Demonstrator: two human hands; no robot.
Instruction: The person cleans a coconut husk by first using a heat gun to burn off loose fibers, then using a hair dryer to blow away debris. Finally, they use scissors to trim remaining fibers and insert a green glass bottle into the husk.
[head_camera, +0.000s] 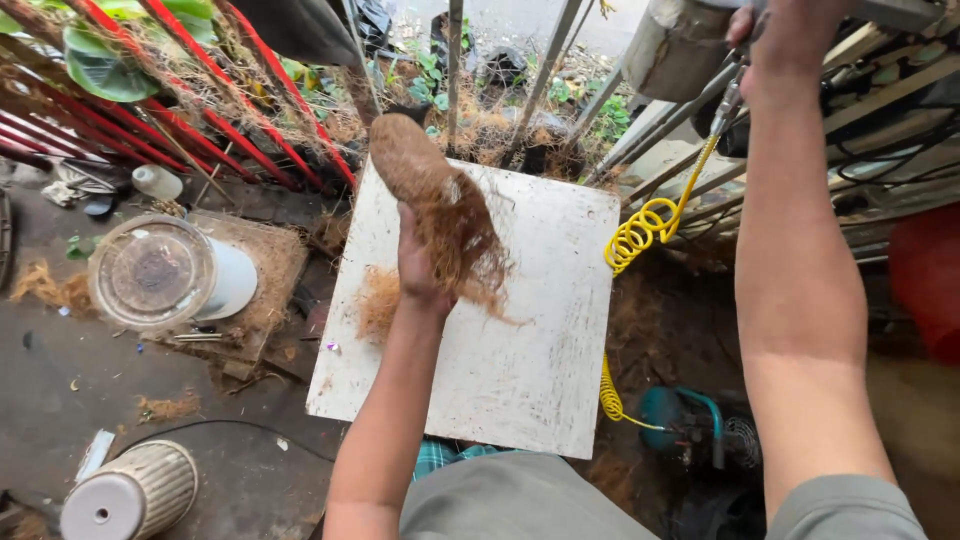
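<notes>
Brown coconut husk (425, 185): our left hand (418, 265) clasps it over the white surface (530, 340). Our right hand (785, 35) grips a tool handle above the yellow hose (640, 232). Loose fibre could slip.

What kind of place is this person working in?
Probably a rough outdoor yard workshop. The left hand holds a fibrous coconut husk over a worn white board, loose fibre litters the dirty ground, and a yellow coiled air hose runs to a compressor. Weeds grow beyond.

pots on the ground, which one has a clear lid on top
The white pot nearer the left hand carries the clear lid; the ribbed pot at bottom left has none.
</notes>
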